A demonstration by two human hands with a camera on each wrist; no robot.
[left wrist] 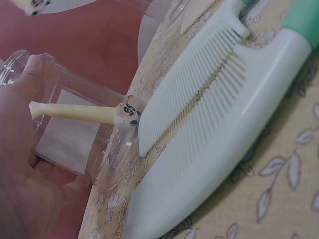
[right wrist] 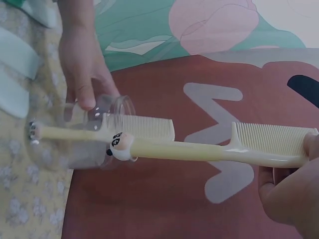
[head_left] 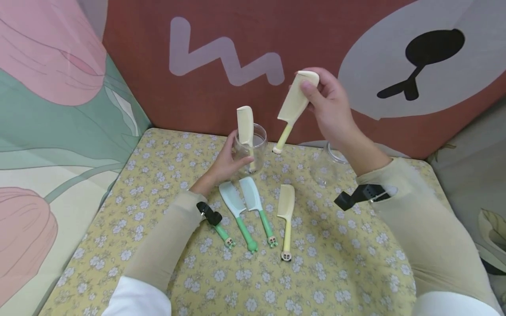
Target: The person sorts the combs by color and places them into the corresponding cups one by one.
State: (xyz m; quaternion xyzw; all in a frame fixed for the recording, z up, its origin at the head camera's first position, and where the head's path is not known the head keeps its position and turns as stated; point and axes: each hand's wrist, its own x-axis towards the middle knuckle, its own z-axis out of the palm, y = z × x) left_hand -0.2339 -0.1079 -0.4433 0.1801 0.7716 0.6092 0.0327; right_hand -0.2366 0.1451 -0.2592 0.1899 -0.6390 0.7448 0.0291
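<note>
My left hand (head_left: 226, 163) grips a clear jar (head_left: 259, 163) by its side at the back of the table. A pale yellow comb (head_left: 245, 125) stands in it, handle down, its toothed head above the rim; the panda-face handle end (left wrist: 127, 115) is near the jar's bottom. My right hand (head_left: 335, 109) pinches a second yellow comb (head_left: 295, 97) by its head, raised to the right of the jar. That comb's handle slants down, and its panda-face end (right wrist: 120, 145) overlaps the jar mouth in the right wrist view.
On the flowered tablecloth (head_left: 237, 281) lie a yellow comb (head_left: 286, 204) and two pale blue combs (head_left: 232, 197) with green handles. Another green handle (head_left: 223, 234) shows from under my left wrist. A second clear jar (head_left: 323, 170) stands behind my right forearm. A printed cloth wall (head_left: 221, 103) rises behind the table.
</note>
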